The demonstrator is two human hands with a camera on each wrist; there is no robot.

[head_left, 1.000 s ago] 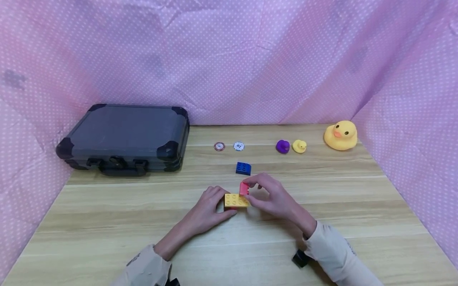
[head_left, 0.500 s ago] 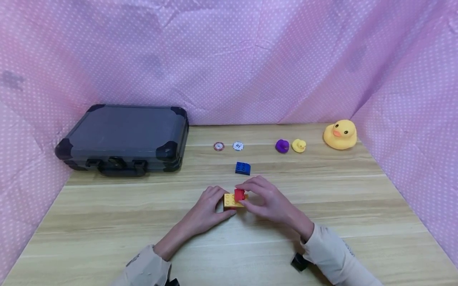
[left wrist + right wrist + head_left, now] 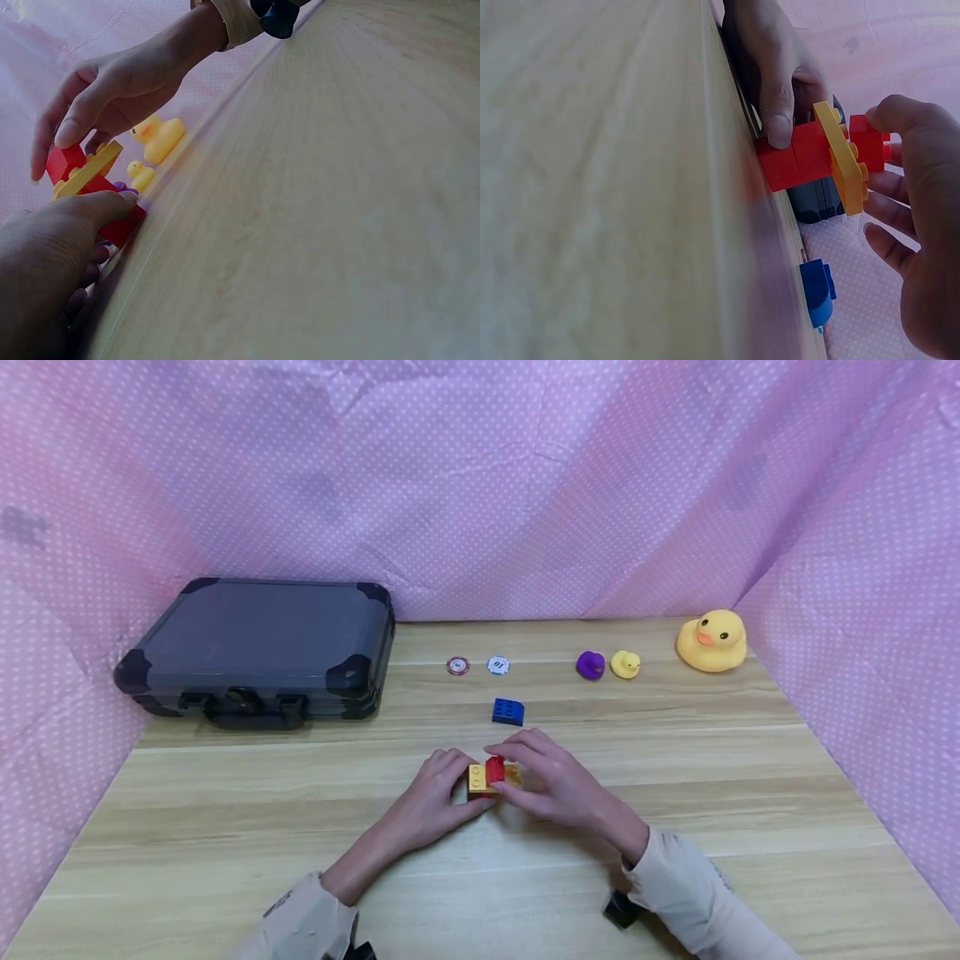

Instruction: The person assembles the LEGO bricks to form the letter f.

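We see the small red brick sitting on top of the yellow plate, about midway along its length, near the front middle of the wooden table. In the right wrist view the stack reads plainly: a larger red block on the table, the yellow plate across it, and the small red brick on the plate's studded face. It seems to lie flat on the studs, though we cannot tell whether it is pressed fully home.

Our right hand curls over the small red brick, fingertips on it from above and behind. Our left hand steadies the stack from the other side, its thumb pressed against the lower red block and its fingers wrapped round the plate's end. The two hands are close together, both clamped on the same build.

We judge that three pieces are joined or nearly so, and that the last one may need a firm push. One loose blue brick lies apart, just behind the hands, not yet added.

Farther back we see two poker chips, a purple duck beside a small yellow duck, a big yellow duck at the far right, and a dark case at the left. Pink dotted cloth walls the table.
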